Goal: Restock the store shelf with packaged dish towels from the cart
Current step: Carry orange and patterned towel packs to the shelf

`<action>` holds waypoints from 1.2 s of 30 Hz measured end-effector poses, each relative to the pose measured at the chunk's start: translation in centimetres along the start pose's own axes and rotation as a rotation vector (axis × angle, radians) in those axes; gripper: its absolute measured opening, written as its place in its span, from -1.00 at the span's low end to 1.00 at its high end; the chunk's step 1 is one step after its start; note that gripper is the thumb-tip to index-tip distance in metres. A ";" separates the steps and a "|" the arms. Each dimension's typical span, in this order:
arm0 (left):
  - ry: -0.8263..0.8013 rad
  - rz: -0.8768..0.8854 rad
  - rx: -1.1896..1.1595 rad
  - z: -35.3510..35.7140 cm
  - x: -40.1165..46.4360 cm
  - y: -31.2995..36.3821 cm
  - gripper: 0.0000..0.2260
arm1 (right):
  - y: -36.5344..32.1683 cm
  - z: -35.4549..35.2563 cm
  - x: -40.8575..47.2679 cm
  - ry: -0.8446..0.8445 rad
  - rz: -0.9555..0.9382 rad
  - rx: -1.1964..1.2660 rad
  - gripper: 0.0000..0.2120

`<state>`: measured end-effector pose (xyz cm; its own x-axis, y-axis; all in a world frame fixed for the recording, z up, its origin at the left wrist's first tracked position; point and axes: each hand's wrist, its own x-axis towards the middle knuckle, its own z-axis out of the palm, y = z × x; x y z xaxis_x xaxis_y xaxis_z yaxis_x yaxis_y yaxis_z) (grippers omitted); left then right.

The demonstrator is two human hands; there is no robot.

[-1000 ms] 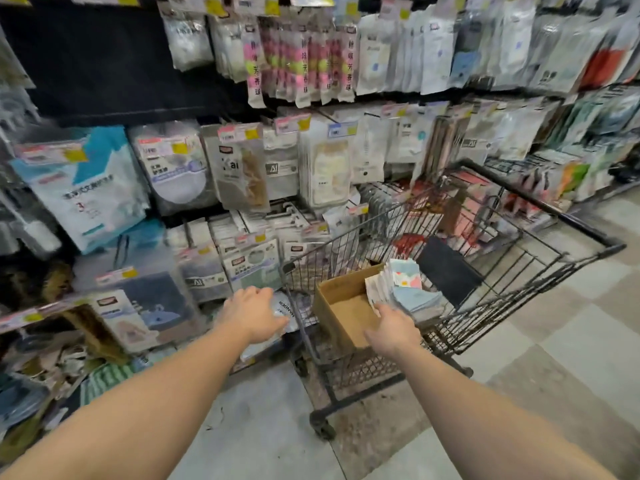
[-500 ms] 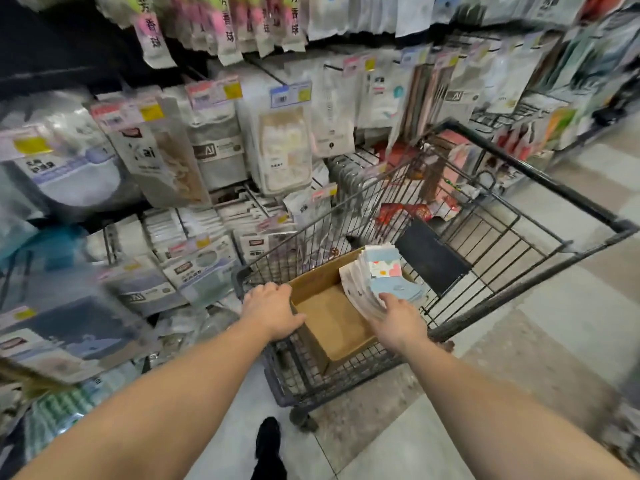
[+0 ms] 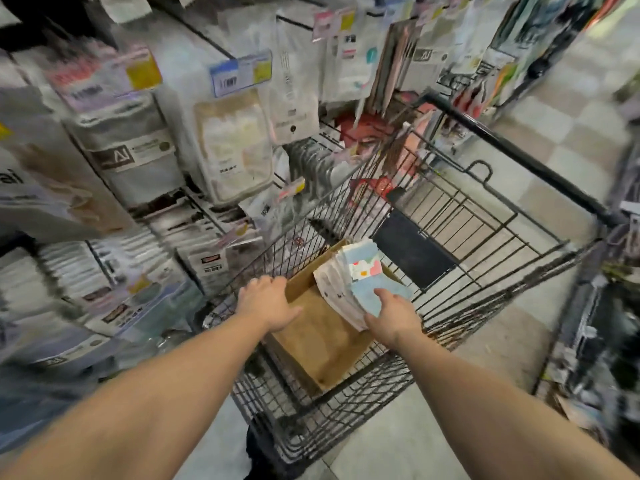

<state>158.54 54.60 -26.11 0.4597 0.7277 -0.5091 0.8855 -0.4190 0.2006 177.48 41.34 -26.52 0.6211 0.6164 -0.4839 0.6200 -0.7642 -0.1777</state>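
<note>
A: What do the hands do?

B: The right hand [image 3: 391, 315] grips a stack of packaged dish towels [image 3: 356, 282] from below, fingers curled around its near end. The stack stands tilted at the right side of the cardboard box [image 3: 322, 341], its top pack pale blue with small coloured shapes.

A: And the left hand [image 3: 268, 304]?

B: It lies on the left wall of the box, fingers fairly straight over the edge, the thumb toward the inside. I do not see it holding anything.

A: Where is the box?

B: In the near left corner of the black wire shopping cart [image 3: 485, 237]. A dark flap [image 3: 414, 249] sits on the far wire wall.

A: What is around the cart?

B: On its left, touching or just beside it, the store shelf [image 3: 166, 188] full of hanging packs with price tags [image 3: 240, 72], much blurred. Below is a tiled floor [image 3: 398, 441].
</note>
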 end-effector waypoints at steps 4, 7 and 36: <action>-0.041 0.015 0.005 0.3 2.3 0.1 -0.37 | -0.3 0.6 1.2 -0.031 0.036 0.006 -0.40; -0.075 0.009 -0.006 1.0 3.9 0.5 -0.35 | -0.3 0.9 2.8 -0.053 0.072 0.023 -0.40; -0.237 -0.548 -0.987 12.2 20.8 15.6 -0.33 | 8.0 5.1 28.7 -0.307 0.070 0.362 -0.53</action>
<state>181.11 56.63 -43.77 0.0659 0.5164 -0.8538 0.6776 0.6050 0.4182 197.87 51.97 -46.18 0.4513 0.5179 -0.7267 0.3408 -0.8527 -0.3960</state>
